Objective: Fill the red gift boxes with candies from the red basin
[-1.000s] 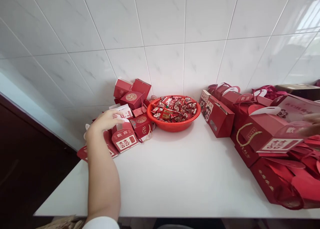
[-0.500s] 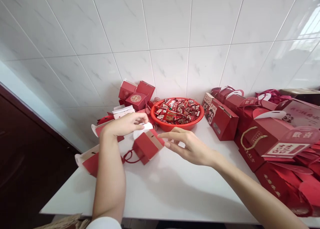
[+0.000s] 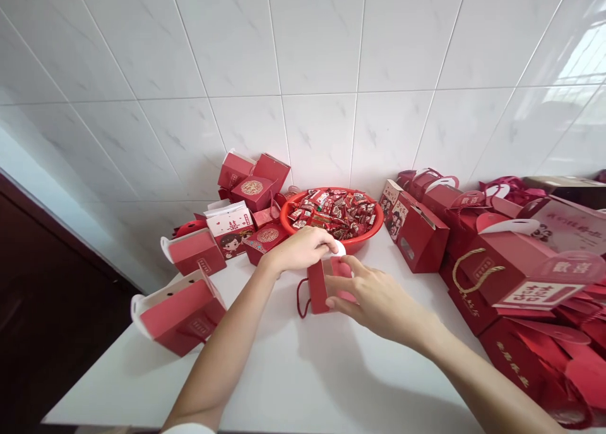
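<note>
A small red box [image 3: 319, 289] with a dark red cord handle stands at the middle of the white table. Its top faces me, partly covered by my hands. My left hand [image 3: 303, 248] is at the box's far side, fingers bent round a white rounded flap [image 3: 339, 248]. Over the box's right side, my right hand [image 3: 374, 292] has its fingers spread apart, the fingertips at the box's top. Just behind both hands is a red basin [image 3: 374, 232] full of red-wrapped candies [image 3: 331, 212].
Red boxes [image 3: 184, 314] stand along the left of the white table [image 3: 303, 371], with more [image 3: 253, 191] stacked by the tiled wall. Many red gift boxes [image 3: 516, 257] crowd the right side. A dark door [image 3: 57, 295] is at the far left.
The small red box and both hands have moved right, in front of the basin. The box has turned. The boxes on the left show more fully now.
</note>
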A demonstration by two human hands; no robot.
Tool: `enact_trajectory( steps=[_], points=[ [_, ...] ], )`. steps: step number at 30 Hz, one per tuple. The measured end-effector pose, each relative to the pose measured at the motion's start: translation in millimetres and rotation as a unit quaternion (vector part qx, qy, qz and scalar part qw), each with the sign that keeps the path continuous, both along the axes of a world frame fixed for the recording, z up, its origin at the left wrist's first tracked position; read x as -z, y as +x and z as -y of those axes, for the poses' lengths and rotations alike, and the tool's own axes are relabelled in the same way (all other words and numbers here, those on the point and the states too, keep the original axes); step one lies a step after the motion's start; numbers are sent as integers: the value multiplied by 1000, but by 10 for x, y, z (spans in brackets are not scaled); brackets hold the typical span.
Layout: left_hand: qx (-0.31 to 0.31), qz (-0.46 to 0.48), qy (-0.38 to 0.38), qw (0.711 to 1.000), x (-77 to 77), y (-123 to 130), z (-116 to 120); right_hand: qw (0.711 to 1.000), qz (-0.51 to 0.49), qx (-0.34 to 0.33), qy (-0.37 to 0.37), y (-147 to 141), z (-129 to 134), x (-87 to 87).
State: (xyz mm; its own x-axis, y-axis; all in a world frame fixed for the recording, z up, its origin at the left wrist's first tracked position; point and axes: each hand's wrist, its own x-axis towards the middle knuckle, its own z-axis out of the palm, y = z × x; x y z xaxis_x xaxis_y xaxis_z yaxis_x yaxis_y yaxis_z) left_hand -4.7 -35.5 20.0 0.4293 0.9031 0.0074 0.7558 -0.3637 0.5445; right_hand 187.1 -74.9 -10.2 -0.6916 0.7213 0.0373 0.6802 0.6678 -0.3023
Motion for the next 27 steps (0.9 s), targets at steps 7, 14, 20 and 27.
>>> enact_trajectory(
  steps=[7, 14, 20, 27],
  points=[
    [18, -73, -71, 995, -57, -306, -41, 995, -43, 82, -50, 152, -64, 85],
    [28, -148, -139, 979, -36, -555, -106, 974, -158, 68, -145, 124, -268, 236],
    [73, -123, -131, 981, 70, -440, -141, 967, -186, 113, -134, 123, -284, 285],
    [124, -101, -205, 966, 101, -280, -171, 945, -202, 54, -253, 497, -285, 263]
  ],
)
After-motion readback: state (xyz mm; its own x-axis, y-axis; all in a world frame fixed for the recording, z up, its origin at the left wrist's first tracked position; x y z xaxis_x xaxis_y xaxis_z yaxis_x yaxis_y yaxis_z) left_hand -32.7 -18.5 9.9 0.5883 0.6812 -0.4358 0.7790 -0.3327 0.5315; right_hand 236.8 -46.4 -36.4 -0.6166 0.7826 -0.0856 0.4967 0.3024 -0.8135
